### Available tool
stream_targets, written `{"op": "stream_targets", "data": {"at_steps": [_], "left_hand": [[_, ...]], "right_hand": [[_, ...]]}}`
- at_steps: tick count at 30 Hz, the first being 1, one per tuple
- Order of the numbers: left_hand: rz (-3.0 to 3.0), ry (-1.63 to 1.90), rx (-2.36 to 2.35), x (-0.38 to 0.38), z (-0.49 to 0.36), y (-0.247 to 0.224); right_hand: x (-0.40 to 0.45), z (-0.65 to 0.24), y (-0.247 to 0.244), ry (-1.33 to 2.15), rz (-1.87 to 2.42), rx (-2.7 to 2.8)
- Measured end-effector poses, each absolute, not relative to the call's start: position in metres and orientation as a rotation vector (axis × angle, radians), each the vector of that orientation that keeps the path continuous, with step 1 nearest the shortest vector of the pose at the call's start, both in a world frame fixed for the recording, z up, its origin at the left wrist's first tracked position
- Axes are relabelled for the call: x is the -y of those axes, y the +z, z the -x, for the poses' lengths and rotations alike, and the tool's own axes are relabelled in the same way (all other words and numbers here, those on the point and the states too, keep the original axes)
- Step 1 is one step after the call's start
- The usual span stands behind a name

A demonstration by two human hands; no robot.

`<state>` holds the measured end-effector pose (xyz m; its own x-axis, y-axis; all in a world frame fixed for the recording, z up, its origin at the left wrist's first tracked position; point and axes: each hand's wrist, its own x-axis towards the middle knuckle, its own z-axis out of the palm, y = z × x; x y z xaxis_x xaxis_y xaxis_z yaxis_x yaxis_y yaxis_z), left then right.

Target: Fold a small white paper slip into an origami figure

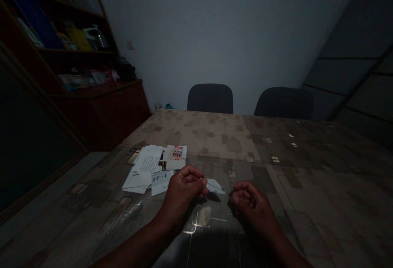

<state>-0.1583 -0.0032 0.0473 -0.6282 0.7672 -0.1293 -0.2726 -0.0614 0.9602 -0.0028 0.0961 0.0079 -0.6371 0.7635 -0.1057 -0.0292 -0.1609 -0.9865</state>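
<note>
My left hand [188, 186] pinches a small piece of white paper [215, 186] between thumb and fingers. The paper tapers to a corner on the right and bears a faint dark mark there. Just right of that corner, my right hand [250, 199] is curled in a loose fist, apart from the paper, with nothing visible in it. Left of my left hand lies a spread of white cards and papers [147, 161], overlapping one another. Some carry printed text, and one has a red picture [177, 152]. My left hand partly covers the near right edge of the spread.
A patterned cover lies over the table [215, 133]. Two dark chairs [210, 98] [284, 102] stand along its far side. A dark red cabinet [119, 108] with loaded shelves is at the left. A glass [157, 107] shows beyond the table's far left corner.
</note>
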Motion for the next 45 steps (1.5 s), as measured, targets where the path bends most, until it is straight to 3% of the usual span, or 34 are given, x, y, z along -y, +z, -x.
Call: {"op": "stream_targets", "data": {"at_steps": [8, 18, 30, 40, 45], "left_hand": [[-0.697, 1.635, -1.493, 0.007, 0.143, 0.044], [-0.683, 1.648, -1.404, 0.007, 0.15, 0.045], [-0.648, 1.698, -1.537, 0.005, 0.15, 0.045], [-0.698, 1.658, -1.466, 0.007, 0.151, 0.042], [-0.74, 1.707, -1.508, 0.007, 0.154, 0.052]], "right_hand": [[-0.087, 0.005, 0.02, 1.663, 0.837, 1.89], [-0.087, 0.003, 0.013, 1.786, 0.819, 1.865], [-0.088, 0.006, 0.013, 1.596, 0.775, 1.982], [-0.084, 0.005, 0.008, 1.874, 0.774, 1.848], [-0.084, 0.003, 0.008, 1.75, 0.771, 1.856]]}}
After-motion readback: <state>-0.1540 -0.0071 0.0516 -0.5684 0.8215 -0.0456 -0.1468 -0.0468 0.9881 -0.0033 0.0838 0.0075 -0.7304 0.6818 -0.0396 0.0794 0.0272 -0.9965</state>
